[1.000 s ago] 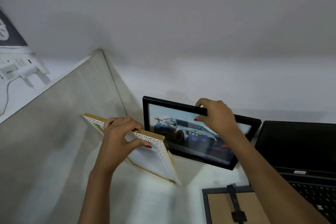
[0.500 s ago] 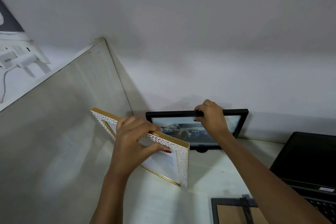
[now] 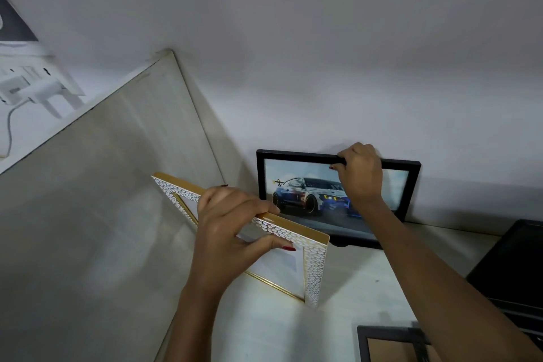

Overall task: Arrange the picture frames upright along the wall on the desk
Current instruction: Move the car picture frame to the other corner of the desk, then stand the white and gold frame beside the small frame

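Observation:
A black frame with a racing-car picture (image 3: 305, 200) stands upright on the white desk (image 3: 361, 282), leaning against the back wall. My right hand (image 3: 360, 173) grips its top edge. A white-and-gold patterned frame (image 3: 316, 267) stands tilted in front of it and to the left, its lower corner on the desk. My left hand (image 3: 232, 229) holds this frame by its top edge, thumb on the front. A third frame (image 3: 390, 345) lies face down at the bottom right, its brown backing up.
A pale side panel (image 3: 102, 200) closes the desk on the left and meets the wall in a corner. An open black laptop (image 3: 511, 270) sits at the right edge. A white socket strip with a charger (image 3: 32, 88) hangs at upper left.
The black frame has gone from tilted to upright against the wall, its picture now facing me. My left hand has brought the patterned frame a little right and more upright.

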Action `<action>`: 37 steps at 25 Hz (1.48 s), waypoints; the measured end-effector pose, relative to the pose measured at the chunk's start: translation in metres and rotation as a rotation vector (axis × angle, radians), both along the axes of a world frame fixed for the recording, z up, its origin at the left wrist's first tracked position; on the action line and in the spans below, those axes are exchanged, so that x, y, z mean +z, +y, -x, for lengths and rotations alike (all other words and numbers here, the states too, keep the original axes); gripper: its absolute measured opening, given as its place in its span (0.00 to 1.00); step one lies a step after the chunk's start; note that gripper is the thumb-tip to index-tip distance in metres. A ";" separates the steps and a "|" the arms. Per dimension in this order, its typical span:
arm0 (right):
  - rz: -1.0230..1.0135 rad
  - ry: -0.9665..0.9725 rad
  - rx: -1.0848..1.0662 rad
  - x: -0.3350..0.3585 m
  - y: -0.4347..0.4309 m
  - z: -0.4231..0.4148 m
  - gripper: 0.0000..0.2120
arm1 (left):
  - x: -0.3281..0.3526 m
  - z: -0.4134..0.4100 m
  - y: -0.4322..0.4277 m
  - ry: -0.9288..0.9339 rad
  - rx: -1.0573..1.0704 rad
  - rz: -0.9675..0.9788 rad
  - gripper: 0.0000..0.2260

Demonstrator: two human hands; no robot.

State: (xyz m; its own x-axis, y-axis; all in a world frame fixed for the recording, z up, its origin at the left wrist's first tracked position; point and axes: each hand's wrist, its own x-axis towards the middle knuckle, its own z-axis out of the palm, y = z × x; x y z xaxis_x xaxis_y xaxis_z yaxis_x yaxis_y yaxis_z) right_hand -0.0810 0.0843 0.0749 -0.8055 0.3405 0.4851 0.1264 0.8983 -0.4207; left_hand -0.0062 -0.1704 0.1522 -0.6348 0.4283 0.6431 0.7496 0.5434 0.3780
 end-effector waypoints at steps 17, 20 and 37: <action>0.940 -0.091 0.449 -0.007 -0.039 -0.110 0.14 | 0.004 -0.001 0.006 -0.040 0.042 -0.016 0.14; 1.120 -0.228 0.602 -0.018 -0.055 -0.173 0.22 | 0.021 -0.014 0.009 -0.114 0.075 -0.135 0.11; 1.206 0.343 0.139 0.021 0.052 -0.398 0.35 | 0.078 -0.150 0.065 -0.731 0.039 -1.250 0.04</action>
